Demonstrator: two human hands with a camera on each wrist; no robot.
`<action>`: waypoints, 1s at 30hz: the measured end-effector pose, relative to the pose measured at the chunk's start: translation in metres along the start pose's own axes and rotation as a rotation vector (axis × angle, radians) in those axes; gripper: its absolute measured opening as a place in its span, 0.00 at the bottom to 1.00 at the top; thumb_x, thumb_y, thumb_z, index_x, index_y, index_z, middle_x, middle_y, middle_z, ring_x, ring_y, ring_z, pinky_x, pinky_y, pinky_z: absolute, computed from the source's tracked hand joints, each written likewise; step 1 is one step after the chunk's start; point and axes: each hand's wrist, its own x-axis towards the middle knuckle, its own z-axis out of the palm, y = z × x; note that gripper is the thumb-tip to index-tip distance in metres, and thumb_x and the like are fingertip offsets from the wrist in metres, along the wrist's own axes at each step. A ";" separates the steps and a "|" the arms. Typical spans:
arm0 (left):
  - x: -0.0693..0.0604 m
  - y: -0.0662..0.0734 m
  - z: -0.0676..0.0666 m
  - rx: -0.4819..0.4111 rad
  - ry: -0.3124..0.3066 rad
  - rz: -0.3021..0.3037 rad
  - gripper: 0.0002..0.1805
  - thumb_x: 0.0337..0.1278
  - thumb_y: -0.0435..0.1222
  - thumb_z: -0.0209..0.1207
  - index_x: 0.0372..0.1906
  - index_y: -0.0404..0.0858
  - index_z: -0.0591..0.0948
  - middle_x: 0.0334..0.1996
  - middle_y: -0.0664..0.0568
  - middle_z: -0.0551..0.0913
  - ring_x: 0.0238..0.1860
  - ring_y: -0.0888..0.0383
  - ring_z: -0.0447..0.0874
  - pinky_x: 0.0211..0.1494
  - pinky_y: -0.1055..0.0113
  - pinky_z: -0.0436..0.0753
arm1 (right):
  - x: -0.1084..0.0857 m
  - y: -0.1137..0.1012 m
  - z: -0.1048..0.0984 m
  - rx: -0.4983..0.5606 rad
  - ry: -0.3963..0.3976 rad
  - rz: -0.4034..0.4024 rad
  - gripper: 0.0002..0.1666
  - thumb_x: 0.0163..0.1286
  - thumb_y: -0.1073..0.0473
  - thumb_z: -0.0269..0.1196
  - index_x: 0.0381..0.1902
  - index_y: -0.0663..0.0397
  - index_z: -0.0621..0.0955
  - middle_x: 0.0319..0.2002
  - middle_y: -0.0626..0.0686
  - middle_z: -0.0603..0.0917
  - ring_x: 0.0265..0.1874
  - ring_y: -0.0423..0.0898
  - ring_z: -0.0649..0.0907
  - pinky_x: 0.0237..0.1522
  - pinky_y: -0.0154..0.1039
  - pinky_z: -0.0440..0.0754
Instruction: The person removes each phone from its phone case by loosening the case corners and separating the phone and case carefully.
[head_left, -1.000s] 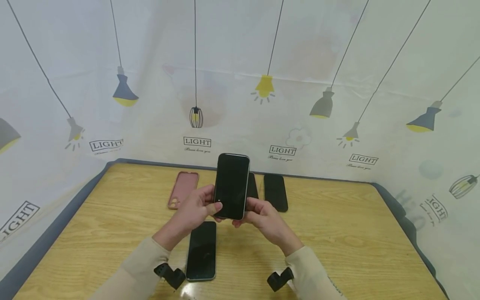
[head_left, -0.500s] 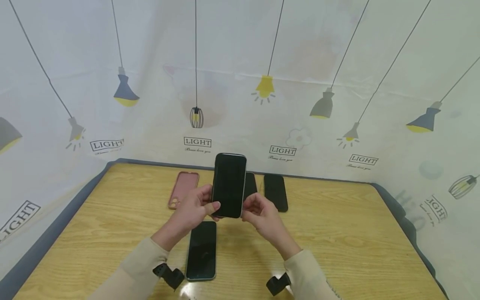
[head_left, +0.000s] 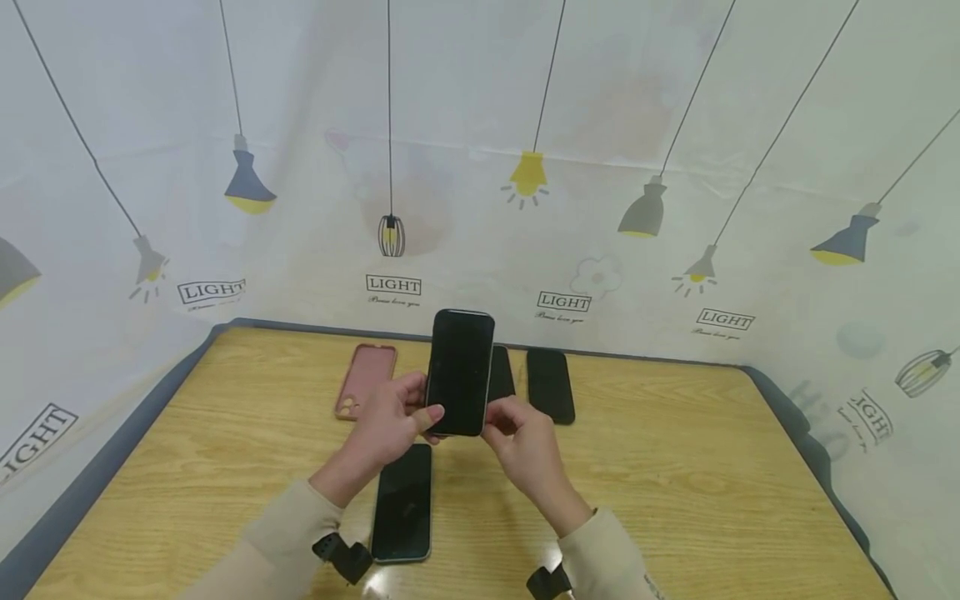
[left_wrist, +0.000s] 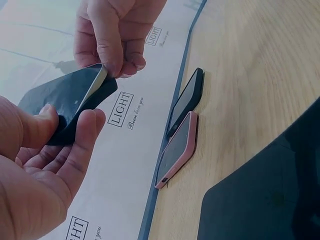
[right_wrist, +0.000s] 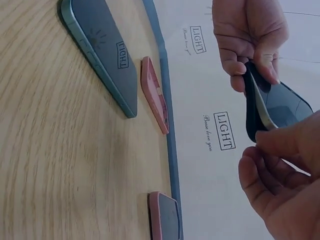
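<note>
My left hand (head_left: 386, 421) holds a smartphone (head_left: 461, 371) raised over the table, its thumb on the dark screen at the lower corner and its fingers at the back. A dark phone case (left_wrist: 102, 92) is around the phone. Along the bottom end the phone's pale edge (right_wrist: 262, 107) shows, with a gap between it and the case. My right hand (head_left: 528, 446) pinches the case at the lower right corner, thumb and forefinger together. The phone's back is hidden in the head view.
A pink phone case (head_left: 367, 379) lies at the back left of the wooden table. Another phone (head_left: 402, 504) lies face up near the front. Behind the held phone is a pink-edged phone (left_wrist: 175, 150), beside a black phone (head_left: 551, 385). A printed curtain (head_left: 480, 250) borders the table.
My right hand has shifted its fingers from under the phone to a pinch at its lower right corner, and its wrist has turned slightly. The phone stays nearly in place.
</note>
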 end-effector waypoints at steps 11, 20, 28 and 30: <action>0.002 -0.002 0.011 0.030 0.063 -0.011 0.09 0.66 0.21 0.62 0.48 0.29 0.80 0.35 0.41 0.87 0.32 0.54 0.87 0.32 0.61 0.90 | 0.003 -0.003 -0.006 -0.023 -0.094 0.068 0.07 0.63 0.66 0.73 0.32 0.56 0.83 0.29 0.47 0.81 0.28 0.39 0.78 0.31 0.31 0.79; 0.003 -0.004 0.013 0.083 0.049 -0.009 0.08 0.66 0.23 0.63 0.48 0.31 0.81 0.34 0.43 0.87 0.32 0.53 0.88 0.37 0.50 0.90 | 0.006 -0.002 -0.008 -0.002 -0.117 0.150 0.12 0.64 0.61 0.75 0.29 0.57 0.81 0.25 0.48 0.80 0.25 0.41 0.76 0.27 0.32 0.75; 0.001 -0.005 0.007 0.088 -0.017 0.015 0.08 0.67 0.24 0.62 0.48 0.28 0.80 0.36 0.41 0.86 0.33 0.53 0.89 0.36 0.55 0.91 | 0.006 -0.003 -0.011 -0.007 -0.194 0.175 0.13 0.67 0.61 0.73 0.28 0.55 0.79 0.22 0.46 0.77 0.22 0.40 0.74 0.24 0.32 0.72; 0.001 -0.005 0.005 0.083 -0.028 0.023 0.08 0.68 0.24 0.62 0.49 0.28 0.79 0.36 0.40 0.86 0.34 0.53 0.89 0.37 0.56 0.91 | 0.007 -0.003 -0.011 0.003 -0.218 0.166 0.13 0.68 0.62 0.72 0.27 0.55 0.78 0.22 0.46 0.78 0.21 0.40 0.75 0.23 0.32 0.72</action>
